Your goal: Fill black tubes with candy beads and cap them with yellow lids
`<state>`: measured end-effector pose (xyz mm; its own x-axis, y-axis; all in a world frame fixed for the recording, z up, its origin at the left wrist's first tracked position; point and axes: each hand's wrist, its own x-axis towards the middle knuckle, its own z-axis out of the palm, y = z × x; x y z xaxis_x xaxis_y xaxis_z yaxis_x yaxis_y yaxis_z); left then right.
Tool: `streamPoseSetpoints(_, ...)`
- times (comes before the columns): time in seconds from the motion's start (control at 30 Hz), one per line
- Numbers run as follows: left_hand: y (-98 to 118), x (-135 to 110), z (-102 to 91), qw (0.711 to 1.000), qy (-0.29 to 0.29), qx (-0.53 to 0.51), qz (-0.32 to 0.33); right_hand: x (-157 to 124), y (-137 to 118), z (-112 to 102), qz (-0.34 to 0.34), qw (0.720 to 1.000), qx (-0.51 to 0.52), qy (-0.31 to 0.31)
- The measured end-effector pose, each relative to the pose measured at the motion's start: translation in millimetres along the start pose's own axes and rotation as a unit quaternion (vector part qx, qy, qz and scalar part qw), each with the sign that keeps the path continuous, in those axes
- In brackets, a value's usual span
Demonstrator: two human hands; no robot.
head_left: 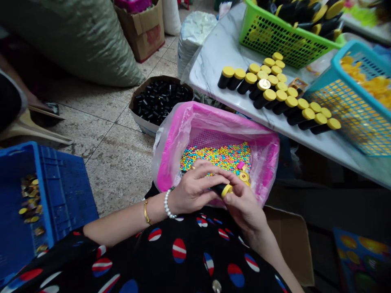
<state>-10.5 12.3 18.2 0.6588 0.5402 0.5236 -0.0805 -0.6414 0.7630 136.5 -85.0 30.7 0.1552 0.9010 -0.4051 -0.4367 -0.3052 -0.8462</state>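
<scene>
Hands (195,188) around yellow-capped black tube (218,189)

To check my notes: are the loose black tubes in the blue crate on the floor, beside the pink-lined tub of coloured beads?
No: the head view shows the loose black tubes in a cardboard box, not the blue crate, which stands beside the pink-lined tub.
</scene>
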Motion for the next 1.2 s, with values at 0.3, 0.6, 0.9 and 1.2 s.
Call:
streamPoseSetpoints(0.3, -1.3, 2.2, -0.8, 0.995, -0.068, -0.075, -0.005, 11.3, 10.6, 1.1, 0.035, 0.996, 0.060, -0.050)
streamPoseSetpoints(0.6, -3.7, 4.2, 6.4, 0.996, -0.080, -0.039, -0.019, 12.7, 14.1, 3.6, 0.037, 0.992, 0.102, -0.070)
streamPoseSetpoints(0.9, -3.2, 9.0, 2.4, 0.992, -0.089, -0.063, -0.056, 11.4, 12.7, -6.7, 0.039, 0.987, 0.116, -0.107)
streamPoseSetpoints(1.2, -5.7, 4.4, -7.1, 0.982, -0.096, -0.143, -0.084, 13.2, 14.5, -12.8, 0.070, 0.961, 0.157, -0.218)
